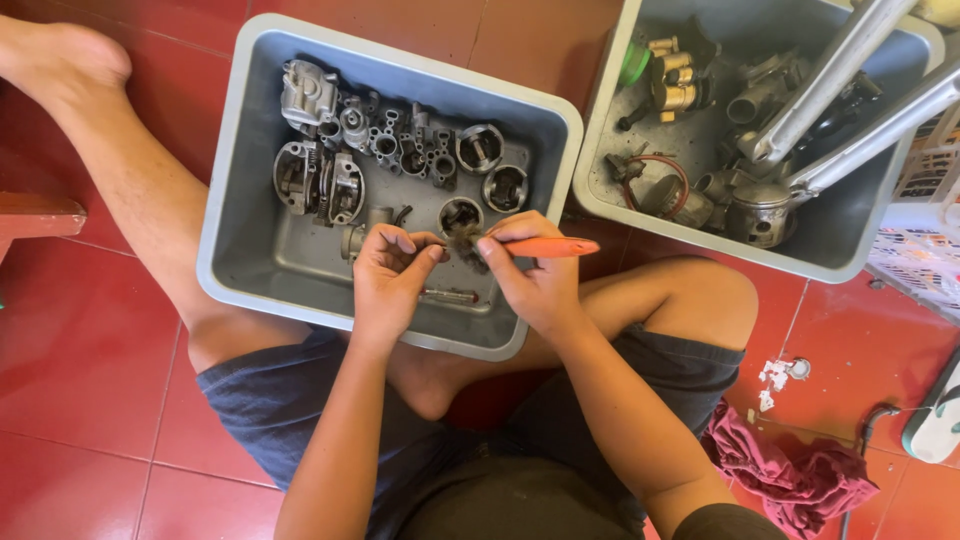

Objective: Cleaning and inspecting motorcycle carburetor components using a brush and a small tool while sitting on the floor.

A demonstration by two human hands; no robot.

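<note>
left hand [388, 275] pinches a small part over the grey tub [240, 240], right hand [530, 275] closed on an orange brush [545, 247]. brushing underway on this part; rest in tub look waiting.

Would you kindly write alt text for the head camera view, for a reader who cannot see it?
A seated person's left hand pinches a small part while the right hand works an orange-handled brush against it, above a grey tub of metal engine parts. A second grey tub of parts sits to the right on the red tiled floor.
</note>
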